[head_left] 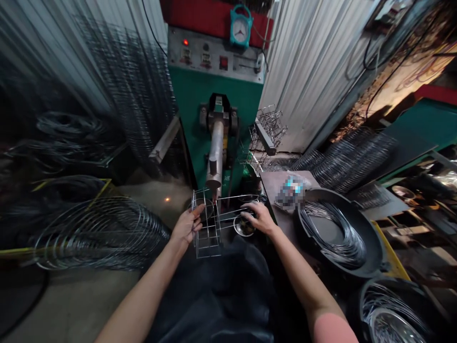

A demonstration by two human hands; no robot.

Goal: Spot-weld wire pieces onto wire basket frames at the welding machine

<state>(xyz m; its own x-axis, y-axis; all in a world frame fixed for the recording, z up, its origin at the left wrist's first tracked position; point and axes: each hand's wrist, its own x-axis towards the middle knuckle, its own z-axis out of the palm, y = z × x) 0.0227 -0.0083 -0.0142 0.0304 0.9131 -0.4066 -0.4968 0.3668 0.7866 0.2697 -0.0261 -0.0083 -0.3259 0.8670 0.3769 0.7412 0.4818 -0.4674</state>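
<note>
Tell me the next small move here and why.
Probably hold the long silver wire loop steady against the rectangular silver wire basket under the silver electrode arm of the green welding machine: the left hand grips the basket, the right hand holds the loop's far end, and the loop's near end sits just below the electrode tip.

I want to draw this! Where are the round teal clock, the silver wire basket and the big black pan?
Round teal clock (240, 31), head view, on its white dial.
Silver wire basket (207, 256), head view, on its bottom edge.
Big black pan (335, 195), head view, on its rim.
</note>
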